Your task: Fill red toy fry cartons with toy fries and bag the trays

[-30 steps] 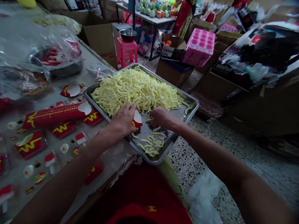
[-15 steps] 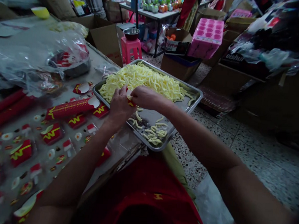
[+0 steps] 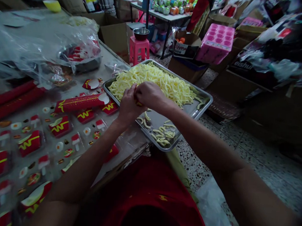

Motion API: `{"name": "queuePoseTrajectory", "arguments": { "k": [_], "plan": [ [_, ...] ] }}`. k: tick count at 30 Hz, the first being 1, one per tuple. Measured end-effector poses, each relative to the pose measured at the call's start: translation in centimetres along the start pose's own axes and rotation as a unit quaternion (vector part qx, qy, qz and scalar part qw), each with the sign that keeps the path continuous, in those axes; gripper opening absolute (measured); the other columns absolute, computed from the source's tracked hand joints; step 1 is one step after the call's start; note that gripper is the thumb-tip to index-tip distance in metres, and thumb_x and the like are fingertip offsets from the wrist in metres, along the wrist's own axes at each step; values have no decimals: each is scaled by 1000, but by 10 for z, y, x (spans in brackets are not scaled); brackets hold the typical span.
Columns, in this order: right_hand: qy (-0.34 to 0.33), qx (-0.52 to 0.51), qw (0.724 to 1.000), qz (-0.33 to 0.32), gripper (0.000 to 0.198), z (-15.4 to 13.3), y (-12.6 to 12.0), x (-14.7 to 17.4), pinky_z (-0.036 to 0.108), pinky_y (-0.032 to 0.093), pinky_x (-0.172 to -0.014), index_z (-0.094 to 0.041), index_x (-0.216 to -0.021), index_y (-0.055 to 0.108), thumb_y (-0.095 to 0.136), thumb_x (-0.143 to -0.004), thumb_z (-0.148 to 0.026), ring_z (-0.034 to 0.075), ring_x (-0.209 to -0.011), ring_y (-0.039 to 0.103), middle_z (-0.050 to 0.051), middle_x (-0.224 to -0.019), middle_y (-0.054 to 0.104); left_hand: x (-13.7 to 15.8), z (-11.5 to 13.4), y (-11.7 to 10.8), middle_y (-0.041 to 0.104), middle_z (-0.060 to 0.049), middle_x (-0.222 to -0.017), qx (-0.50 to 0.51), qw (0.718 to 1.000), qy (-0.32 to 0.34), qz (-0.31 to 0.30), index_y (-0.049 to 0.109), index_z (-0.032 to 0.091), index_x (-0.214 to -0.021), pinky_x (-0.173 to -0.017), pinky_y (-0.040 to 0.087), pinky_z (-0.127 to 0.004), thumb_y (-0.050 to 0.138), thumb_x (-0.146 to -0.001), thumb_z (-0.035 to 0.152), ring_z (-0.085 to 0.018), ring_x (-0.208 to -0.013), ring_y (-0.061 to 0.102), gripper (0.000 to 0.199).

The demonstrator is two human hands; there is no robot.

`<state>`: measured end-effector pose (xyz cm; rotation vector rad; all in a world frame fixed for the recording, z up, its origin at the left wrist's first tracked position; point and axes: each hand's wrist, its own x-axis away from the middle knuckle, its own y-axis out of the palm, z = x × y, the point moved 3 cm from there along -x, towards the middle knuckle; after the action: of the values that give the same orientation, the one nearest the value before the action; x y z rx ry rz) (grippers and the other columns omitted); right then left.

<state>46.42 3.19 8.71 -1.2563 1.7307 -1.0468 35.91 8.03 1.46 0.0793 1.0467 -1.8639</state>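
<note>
My left hand [image 3: 129, 104] is closed round a small red and yellow fries carton [image 3: 139, 103], mostly covered by fingers. Against the carton's top, my right hand [image 3: 152, 94] has its fingers bent together; what they grip is hidden. Both hands are over the near left part of a metal tray [image 3: 189, 110]. A large heap of pale yellow toy-like fries [image 3: 155, 75] fills its far side, and several loose fries [image 3: 163, 134] lie at its near corner.
On the table to the left are a stack of nested red cartons [image 3: 80, 103], several filled red packs [image 3: 59, 126] and plastic bags [image 3: 50, 38]. A metal bowl [image 3: 141, 33] rests on a pink stool [image 3: 139, 51]. Cardboard boxes [image 3: 188, 71] and a pink crate [image 3: 216, 45] stand beyond the tray.
The view has shifted, so the scene sits slightly further right. My right hand has closed in over the carton, covering the pale piece seen at its mouth before.
</note>
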Motion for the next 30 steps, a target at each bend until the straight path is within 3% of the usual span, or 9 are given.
{"name": "queuePoseTrajectory", "arguments": {
  "k": [3,5,8,10,13,18,20,24,30],
  "plan": [
    [-34,-45,998,9,31,27,-9,11,28,45,-75,-12,-109,82,56,-94,-20,17,-82,66,8,-91,77,0,-11,-9,64,-16,-142,21,999,-19,-24,53,14,-146,-119,47,-47,88,-65,25,-33,-132,61,88],
    [-46,0,999,-11,27,59,-9,32,30,45,-78,-16,-104,83,61,-90,-18,17,-84,65,7,-95,77,1,-18,-18,64,-17,-143,26,998,-45,-34,54,12,-147,-119,48,-46,89,-67,28,-33,-132,62,89],
    [-76,105,984,-125,32,107,6,74,31,44,-80,-25,-99,85,69,-78,-7,20,-92,66,6,-101,77,4,-24,-31,65,-15,-143,29,995,-74,-54,55,12,-148,-117,50,-44,88,-70,29,-30,-129,64,86],
    [-89,139,973,-163,31,128,19,95,31,44,-82,-27,-96,86,72,-77,-7,22,-98,66,8,-102,76,5,-23,-37,65,-14,-144,31,994,-82,-71,54,13,-149,-116,51,-43,87,-71,30,-29,-127,65,87],
    [-49,144,979,-134,17,138,29,105,30,45,-82,-22,-85,84,71,-82,-12,22,-96,66,9,-100,75,7,-21,-45,65,-13,-144,17,993,-92,-73,53,15,-150,-114,51,-43,89,-69,31,-29,-127,65,90],
    [137,-29,989,-41,15,109,34,83,27,42,-66,-17,-90,83,73,-82,-23,16,-70,64,2,-76,73,15,-28,-58,67,-12,-141,-8,991,-110,-69,55,16,-149,-113,52,-42,89,-70,32,-30,-126,65,88],
    [130,-74,988,-35,14,84,42,73,26,42,-67,-18,-89,83,75,-81,-25,16,-73,64,2,-81,74,17,-30,-65,67,-13,-141,-24,992,-112,-56,56,15,-148,-114,51,-42,90,-68,32,-31,-128,64,88],
    [58,5,998,-10,16,38,68,67,30,43,-76,-20,-91,84,71,-85,-23,20,-87,66,8,-99,76,20,-27,-76,66,-14,-142,-42,993,-99,-47,55,14,-149,-113,51,-41,91,-69,30,-32,-128,64,88],
    [35,91,993,-63,26,24,105,74,34,44,-68,-17,-88,83,58,-94,-22,26,-79,68,17,-93,77,28,-18,-70,64,-17,-143,-92,984,-105,-109,53,12,-151,-111,52,-43,90,-69,33,-34,-128,64,92]
  ]
}}
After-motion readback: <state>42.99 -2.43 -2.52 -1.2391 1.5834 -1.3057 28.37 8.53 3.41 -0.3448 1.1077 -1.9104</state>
